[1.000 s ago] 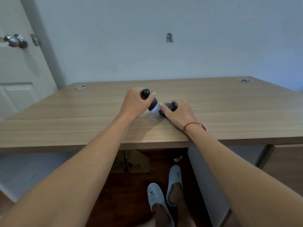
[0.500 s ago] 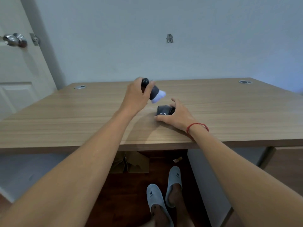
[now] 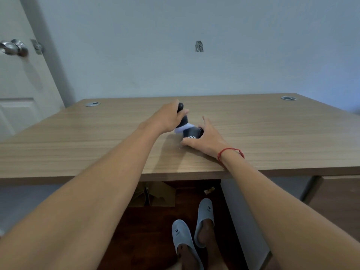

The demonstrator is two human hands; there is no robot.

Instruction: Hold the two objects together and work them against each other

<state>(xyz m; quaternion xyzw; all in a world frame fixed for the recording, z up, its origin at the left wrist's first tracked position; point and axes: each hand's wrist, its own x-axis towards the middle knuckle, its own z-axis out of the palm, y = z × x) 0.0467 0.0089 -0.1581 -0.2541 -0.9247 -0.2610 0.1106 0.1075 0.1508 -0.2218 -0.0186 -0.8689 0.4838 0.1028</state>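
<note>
While the left hand (image 3: pixel 165 118) grips the white-bristled brush (image 3: pixel 183 124), the right hand (image 3: pixel 207 140) clasps its black cap (image 3: pixel 191 133) on the desk (image 3: pixel 272 133); recapping appears underway, requiring bristle-to-opening alignment.

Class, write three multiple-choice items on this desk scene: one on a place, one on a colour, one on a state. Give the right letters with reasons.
1. Where does the dark cap lie?
A. on the floor
B. on the desk
C. on the door handle

2. What colour is the brush tip?
A. white
B. red
C. green

3. How is the left hand placed?
A. flat on the desk
B. hanging idle
C. gripping the brush

Answers:
1 B, the cap rests on the wooden top under the right hand, which holds it.
2 A, pale bristles show below the dark handle.
3 C, the fingers curl round the handle.
</note>
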